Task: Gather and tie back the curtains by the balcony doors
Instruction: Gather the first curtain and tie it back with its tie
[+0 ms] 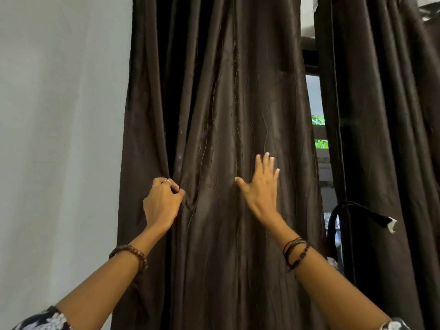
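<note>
A room in a home: a plain pale wall (59, 115), long dark curtains (226, 115) over a glass door (316, 101), green leaves (320, 144) outside.

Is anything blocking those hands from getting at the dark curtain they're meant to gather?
Nothing visible does. The left hand already grips a fold of the curtain near its left edge, and the right hand lies flat on the cloth with straight fingers. A dark strap hangs by the second curtain, off to the right.
</note>
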